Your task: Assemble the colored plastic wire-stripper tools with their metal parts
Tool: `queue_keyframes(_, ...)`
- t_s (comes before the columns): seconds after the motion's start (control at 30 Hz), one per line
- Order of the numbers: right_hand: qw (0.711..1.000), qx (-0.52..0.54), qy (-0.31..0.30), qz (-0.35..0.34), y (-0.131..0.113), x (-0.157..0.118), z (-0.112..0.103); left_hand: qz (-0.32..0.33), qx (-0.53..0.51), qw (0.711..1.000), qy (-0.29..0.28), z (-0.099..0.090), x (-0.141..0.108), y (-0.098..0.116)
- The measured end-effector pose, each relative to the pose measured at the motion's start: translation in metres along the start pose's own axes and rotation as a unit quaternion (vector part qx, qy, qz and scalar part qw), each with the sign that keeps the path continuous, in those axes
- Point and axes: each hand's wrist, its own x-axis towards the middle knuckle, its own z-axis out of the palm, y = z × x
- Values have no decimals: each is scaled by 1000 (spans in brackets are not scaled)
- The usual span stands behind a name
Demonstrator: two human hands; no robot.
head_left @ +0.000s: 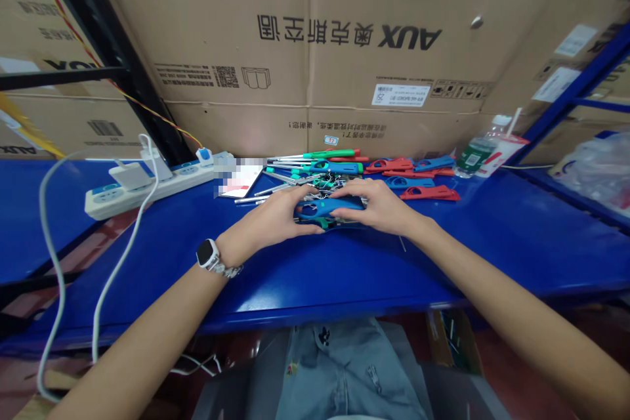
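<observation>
Between both hands is a blue plastic shell (pixel 322 209) of a long-nosed lighter, with a green part under its left end. My left hand (pixel 278 215) grips the shell's left end, thumb below and fingers above. My right hand (pixel 386 208) pinches its right end between thumb and fingers. Just behind lies a pile of metal lighter parts (pixel 327 182), partly hidden by my hands. Assembled green lighters (pixel 335 154) with metal tubes lie farther back. To the right are red shells (pixel 430 193) and blue shells (pixel 408 182).
A phone-like flat item (pixel 246 180) lies left of the pile, near a white power strip (pixel 191 174) with plugs and cables. A bottle (pixel 475 154) and a white-and-red cup (pixel 502 151) stand at the right. A large cardboard box (pixel 315 72) walls off the back of the blue table (pixel 305 282).
</observation>
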Motion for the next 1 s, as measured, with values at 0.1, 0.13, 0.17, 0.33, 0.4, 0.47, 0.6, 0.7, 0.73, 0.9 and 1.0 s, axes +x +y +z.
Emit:
queue_keyframes(0.1,1000,-4,7,16,9,-10,4,9,-26,999,-23,-9,-2,-8)
queue_keyframes(0.13,1000,-7,7,19,12,-13,6,6,-25,999,-28,-12,-3,-11)
queue_keyframes(0.17,1000,-8,5,17,14,-15,9,2,-24,999,-32,-14,-3,-14)
queue_keyframes(0.33,1000,-9,2,-5,22,-20,22,-21,-38,997,-65,-20,-6,-24)
queue_keyframes(0.4,1000,-4,8,-2,24,-20,24,-28,-26,996,-77,-19,-5,-25)
queue_keyframes(0.47,1000,6,6,0,27,-20,24,-36,-16,995,-90,-17,-4,-24)
queue_keyframes(0.6,1000,21,-13,14,30,-23,24,-46,-13,992,-113,-15,-2,-23)
queue_keyframes(0.7,999,39,-16,25,30,-23,26,-46,-9,992,-119,-14,-2,-23)
queue_keyframes(0.73,998,48,-14,28,29,-23,26,-42,-10,992,-119,-13,-2,-23)
queue_keyframes(0.9,996,75,-15,52,27,-22,25,-2,-25,995,-93,-1,-1,-19)
queue_keyframes(1.0,995,71,-18,66,26,-23,24,19,-1,998,-66,11,2,-13)
